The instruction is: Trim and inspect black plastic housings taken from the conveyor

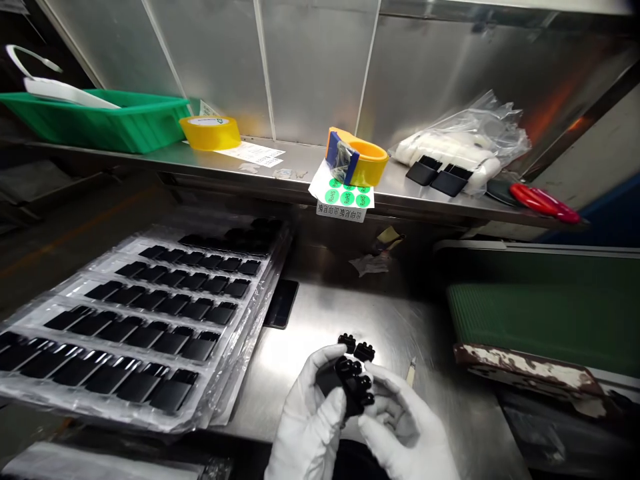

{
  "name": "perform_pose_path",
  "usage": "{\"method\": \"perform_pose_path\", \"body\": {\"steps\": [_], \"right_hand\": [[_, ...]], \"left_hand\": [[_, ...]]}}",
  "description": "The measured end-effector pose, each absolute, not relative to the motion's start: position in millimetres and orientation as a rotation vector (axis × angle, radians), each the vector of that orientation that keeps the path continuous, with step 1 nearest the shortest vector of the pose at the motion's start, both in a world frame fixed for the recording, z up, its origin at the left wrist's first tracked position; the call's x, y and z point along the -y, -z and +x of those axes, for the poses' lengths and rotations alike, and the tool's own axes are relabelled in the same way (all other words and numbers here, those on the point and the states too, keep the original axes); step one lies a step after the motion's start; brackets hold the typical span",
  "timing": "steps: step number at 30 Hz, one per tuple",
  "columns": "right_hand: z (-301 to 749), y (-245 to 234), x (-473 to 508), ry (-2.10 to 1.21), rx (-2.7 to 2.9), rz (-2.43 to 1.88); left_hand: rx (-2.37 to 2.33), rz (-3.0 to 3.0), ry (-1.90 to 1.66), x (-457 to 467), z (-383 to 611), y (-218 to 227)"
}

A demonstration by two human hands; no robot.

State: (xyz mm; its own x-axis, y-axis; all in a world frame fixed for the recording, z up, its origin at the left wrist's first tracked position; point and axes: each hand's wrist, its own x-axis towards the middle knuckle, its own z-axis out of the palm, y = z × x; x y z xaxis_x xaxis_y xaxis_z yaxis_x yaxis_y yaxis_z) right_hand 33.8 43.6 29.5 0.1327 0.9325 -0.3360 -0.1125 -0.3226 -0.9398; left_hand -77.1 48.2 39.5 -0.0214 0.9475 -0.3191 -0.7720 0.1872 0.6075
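Observation:
Both my hands wear white gloves and meet low in the middle of the view. My left hand (311,413) and my right hand (405,427) are closed together round a small stack of glossy black plastic parts (353,383) with knobbed edges. Two more such black pieces (356,346) lie on the steel table (320,320) just beyond my fingers. To the left stands a stack of clear blister trays (125,400) filled with rows of flat black parts (170,307).
A steel shelf (280,175) at the back carries a green bin (95,120), two yellow tape rolls (210,131), green sticker sheets (345,193), a plastic bag with black parts (460,153) and a red tool (543,201). A green conveyor belt (545,313) runs along the right.

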Motion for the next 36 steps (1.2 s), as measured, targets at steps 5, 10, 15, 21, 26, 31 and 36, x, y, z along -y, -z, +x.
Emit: {"method": "perform_pose_path", "body": {"steps": [5,10,15,21,26,31,36], "right_hand": [[32,-25,-48,-1.410,0.657,-1.380],[36,-32,-45,-1.602,0.563,-1.252],[44,-44,-47,-1.655,0.593,-1.213],[52,-41,-47,-1.705,0.669,-1.186],[51,-42,-49,-1.734,0.696,-1.167],[51,-47,-49,-1.723,0.709,-1.197],[54,-47,-47,-1.643,0.699,-1.245]], "left_hand": [[-0.733,0.285,-1.387,-44,-68,-35],[-0.823,0.500,-1.512,-39,-65,-38],[-0.939,0.710,-1.503,-34,-68,-43],[-0.916,0.790,-1.476,-35,-74,-46],[-0.958,0.768,-1.419,-35,-78,-48],[-0.964,0.749,-1.364,-35,-82,-51],[-0.987,0.716,-1.312,-38,-83,-54]]}}
